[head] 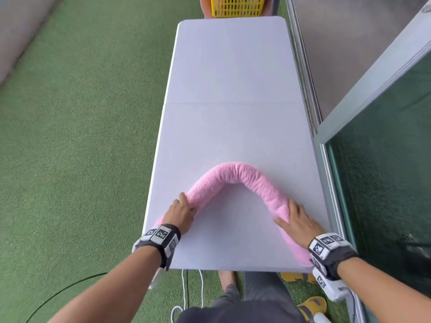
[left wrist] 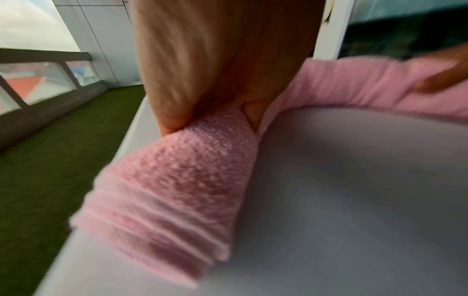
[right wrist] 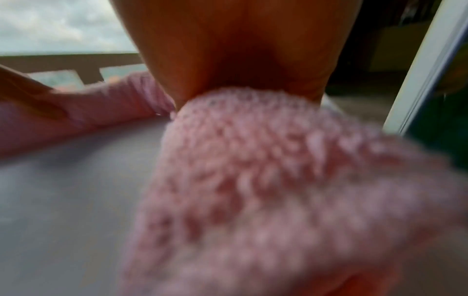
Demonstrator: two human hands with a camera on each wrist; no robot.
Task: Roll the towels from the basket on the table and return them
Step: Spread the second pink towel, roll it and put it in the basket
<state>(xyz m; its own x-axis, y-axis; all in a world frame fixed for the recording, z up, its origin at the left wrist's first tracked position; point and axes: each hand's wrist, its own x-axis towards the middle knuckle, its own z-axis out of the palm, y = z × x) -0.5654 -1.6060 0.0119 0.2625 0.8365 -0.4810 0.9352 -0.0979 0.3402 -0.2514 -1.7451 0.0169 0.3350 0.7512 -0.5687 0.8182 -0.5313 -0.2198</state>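
A pink towel [head: 235, 171], rolled into a long sausage, lies bent in an arch on the near half of the white table [head: 233, 89]. My left hand [head: 183, 210] grips the roll near its left end, fingers over the top and thumb on the inner side. In the left wrist view the towel [left wrist: 182, 180] runs out from under the left hand [left wrist: 210, 112] toward the table's edge. My right hand [head: 295, 217] holds the right leg of the arch, thumb spread on the inner side. The blurred right wrist view shows the towel [right wrist: 278, 180] under the palm. The yellow basket [head: 238, 7] stands beyond the table's far end.
The far half of the table is bare. A glass sliding door [head: 384, 183] and its metal track run close along the table's right side. Green turf [head: 81, 136] covers the floor to the left. White cables [head: 184, 290] and yellow slippers [head: 312, 304] lie by my feet.
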